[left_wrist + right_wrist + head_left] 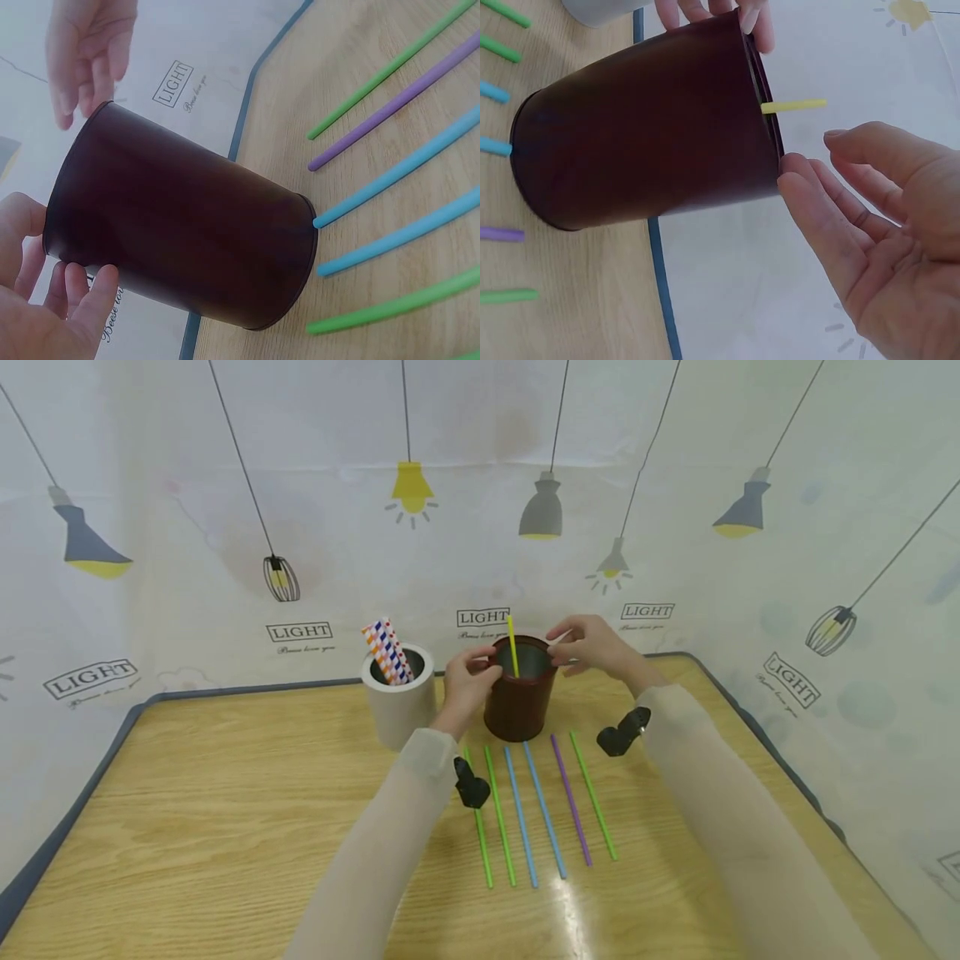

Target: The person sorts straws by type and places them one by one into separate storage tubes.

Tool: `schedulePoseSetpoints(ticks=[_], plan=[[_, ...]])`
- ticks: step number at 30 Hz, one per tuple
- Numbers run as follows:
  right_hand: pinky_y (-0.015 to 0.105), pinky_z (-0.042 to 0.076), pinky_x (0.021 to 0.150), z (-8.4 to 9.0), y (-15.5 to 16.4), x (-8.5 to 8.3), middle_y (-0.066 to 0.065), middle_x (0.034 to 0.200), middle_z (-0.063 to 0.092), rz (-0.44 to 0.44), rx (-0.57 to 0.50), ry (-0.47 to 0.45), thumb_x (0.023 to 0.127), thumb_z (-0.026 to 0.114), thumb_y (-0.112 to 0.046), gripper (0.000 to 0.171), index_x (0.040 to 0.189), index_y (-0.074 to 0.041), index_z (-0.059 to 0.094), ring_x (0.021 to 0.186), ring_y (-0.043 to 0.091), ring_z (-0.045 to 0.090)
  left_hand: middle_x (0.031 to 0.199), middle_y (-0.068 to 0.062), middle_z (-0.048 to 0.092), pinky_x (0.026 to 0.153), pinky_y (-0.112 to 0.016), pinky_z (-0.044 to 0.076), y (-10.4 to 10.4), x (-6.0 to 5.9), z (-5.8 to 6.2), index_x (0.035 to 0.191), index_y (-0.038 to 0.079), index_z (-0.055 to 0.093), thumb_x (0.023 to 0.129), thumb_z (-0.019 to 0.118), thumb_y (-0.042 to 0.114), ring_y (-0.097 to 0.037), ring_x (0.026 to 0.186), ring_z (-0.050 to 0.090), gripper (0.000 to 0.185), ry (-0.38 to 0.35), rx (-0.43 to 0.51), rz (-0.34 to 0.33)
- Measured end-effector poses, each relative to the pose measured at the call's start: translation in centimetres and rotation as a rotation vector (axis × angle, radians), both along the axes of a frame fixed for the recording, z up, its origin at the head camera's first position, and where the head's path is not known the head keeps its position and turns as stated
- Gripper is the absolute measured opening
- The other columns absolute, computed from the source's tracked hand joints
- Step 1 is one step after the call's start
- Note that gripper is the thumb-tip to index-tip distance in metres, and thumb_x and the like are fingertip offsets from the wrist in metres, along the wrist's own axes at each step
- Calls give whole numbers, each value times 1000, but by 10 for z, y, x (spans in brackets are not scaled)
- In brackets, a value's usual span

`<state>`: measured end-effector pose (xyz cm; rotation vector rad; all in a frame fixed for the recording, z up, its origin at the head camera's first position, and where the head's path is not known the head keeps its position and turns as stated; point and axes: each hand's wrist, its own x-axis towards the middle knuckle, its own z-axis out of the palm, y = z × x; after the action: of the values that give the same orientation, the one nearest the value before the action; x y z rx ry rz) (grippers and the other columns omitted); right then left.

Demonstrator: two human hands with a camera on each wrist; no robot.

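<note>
your counter (225, 827) is a pale wood-grain top with a grey-blue edge, closed in by a white backdrop (480, 485) printed with hanging lamps and the word "light". at the far middle of the counter stands the dark brown cup (519, 697), upright, with a white cup (399, 697) just beside it on your left. the white cup holds a bunch of striped paper straws (387, 652) that lean out over its rim.

your left hand (471, 679) grips the brown cup at its upper left side, fingers curled over the rim (the left wrist view shows the fingertips (82, 281) pressed on the wall just under the rim). your right hand (592, 645) is at the cup's right rim with its fingers loose and fairly straight; in the right wrist view the fingertips (799, 176) touch or nearly touch the rim, and i cannot tell which. it holds nothing.

a yellow straw (513, 647) stands in the brown cup, leaning a little and sticking up above the rim between your two hands.

six straws lie side by side on the counter in front of the brown cup, near your wrists: two green straws (497, 814), two blue straws (534, 814), a purple straw (572, 802) and another green straw (594, 797) at the right.
</note>
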<state>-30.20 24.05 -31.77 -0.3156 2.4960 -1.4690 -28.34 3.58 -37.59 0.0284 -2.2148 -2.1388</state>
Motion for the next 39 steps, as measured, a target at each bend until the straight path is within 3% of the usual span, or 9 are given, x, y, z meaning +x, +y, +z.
schedulePoseSetpoints(ticks=[6,14,18,30,39], plan=[[47,52,73,-3,9,10,25,103,58,-24,-20,1,89,58,-8,34,117,8,50,85,25,63,94,-11,57,60,-24,48,0,0,1,109,5,65,79,62,2,-18,79,58,31,1,-8,3],[47,51,74,-21,25,22,19,102,60,-18,-15,-53,89,57,-10,32,116,6,50,93,35,59,95,-11,58,61,-24,49,1,0,0,109,5,64,79,62,1,-19,80,58,31,-4,-9,4],[49,50,76,-34,36,29,21,108,58,7,-25,-83,90,57,-11,37,120,7,47,98,37,56,96,-12,58,63,-25,49,1,0,1,110,5,64,79,62,1,-19,82,58,31,-9,-9,4],[51,50,74,-85,55,42,33,114,51,-26,-25,-122,90,57,-12,41,123,10,45,96,39,58,98,-11,58,64,-26,50,2,-1,0,110,7,64,80,63,3,-19,82,58,31,-21,-14,-1],[43,54,67,-116,57,55,24,98,59,-152,-96,-172,88,57,-8,40,122,11,47,82,28,63,99,-11,58,64,-28,50,1,-1,0,110,8,64,80,63,4,-19,84,55,31,-15,-21,-5]])
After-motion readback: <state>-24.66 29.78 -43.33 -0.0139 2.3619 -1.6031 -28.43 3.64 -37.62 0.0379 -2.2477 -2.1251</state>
